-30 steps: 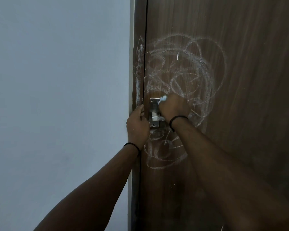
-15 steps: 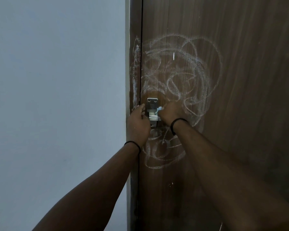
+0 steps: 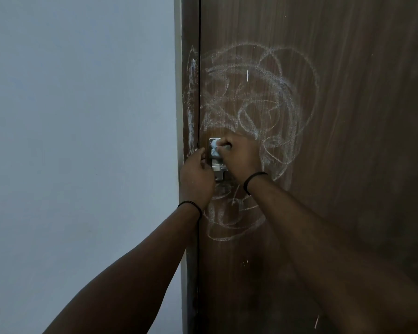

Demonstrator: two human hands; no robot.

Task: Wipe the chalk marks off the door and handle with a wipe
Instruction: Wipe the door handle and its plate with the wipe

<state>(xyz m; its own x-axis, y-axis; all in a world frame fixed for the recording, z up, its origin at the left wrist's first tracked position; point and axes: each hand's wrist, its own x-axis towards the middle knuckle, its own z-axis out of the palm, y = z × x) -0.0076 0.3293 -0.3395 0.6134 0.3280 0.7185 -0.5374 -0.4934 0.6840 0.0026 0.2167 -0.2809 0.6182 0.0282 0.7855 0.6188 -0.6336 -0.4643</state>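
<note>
Pinched in our right hand [image 3: 245, 157], the wipe [image 3: 215, 150] is bunched into a pale blue wad and pressed against the upper part of the metal handle [image 3: 218, 168], with the fingers curled tight around it. Our left hand [image 3: 197, 179] sits just left of the handle, at the door's edge, its fingers bent toward the plate; whether it actually grips the handle or only steadies beside it we cannot tell, since the back of the hand hides the fingertips.

We judge the wiping is on the handle for now, and little of the job looks done. Above the handle, chalk marks [image 3: 258, 97] loop thickly across the door [image 3: 348, 141]; more scribbles lie below the handle, and a streaked band runs up the frame [image 3: 191, 92] to the handle's left.

Several things could go wrong from here. So small a wad could slip out of the pinch if it snags on the handle's edges or screws. A wipe loaded with dust may smear chalk into the wood grain instead of lifting it. The frame streaks, left of the handle and partly behind our left hand, are easy to miss. Pressing hard could also work the handle and swing the door away from us.
</note>
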